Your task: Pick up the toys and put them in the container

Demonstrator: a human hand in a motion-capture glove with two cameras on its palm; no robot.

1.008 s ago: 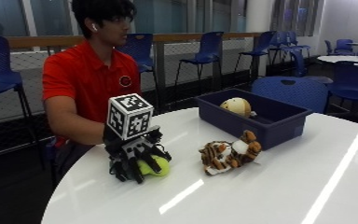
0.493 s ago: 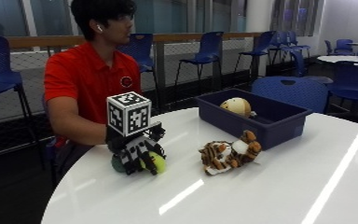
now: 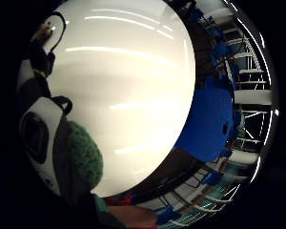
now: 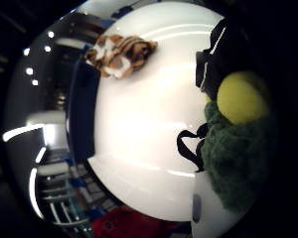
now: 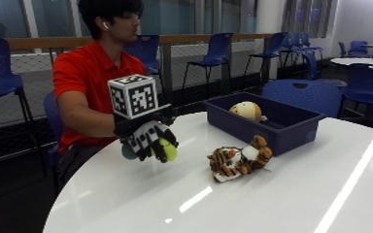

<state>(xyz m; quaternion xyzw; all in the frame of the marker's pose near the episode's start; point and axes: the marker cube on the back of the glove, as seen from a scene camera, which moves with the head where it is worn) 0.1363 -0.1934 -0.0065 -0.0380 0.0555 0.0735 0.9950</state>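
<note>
In the outside view my gloved right hand [image 5: 145,138] is raised a little above the white table [image 5: 251,204], fingers curled round a green and yellow plush toy [image 5: 164,149]. The thumb side palm view shows that toy [image 4: 237,124] close against the palm, and the little finger side view shows its green part [image 3: 83,160]. A striped tiger plush [image 5: 239,161] lies on the table to the right of the hand, just in front of the blue container [image 5: 290,124]; the thumb side view shows the tiger [image 4: 120,53] too. A tan round plush [image 5: 246,111] lies inside the container.
The table's near edge [image 5: 51,213] curves round at the left, close to the person's seat. Blue chairs [image 5: 303,94] stand behind the container and further back. Bare tabletop stretches in front of the tiger toward the camera.
My hand has risen off the table with the green and yellow toy and shifted slightly to the right, toward the tiger. The tiger and container have not moved.
</note>
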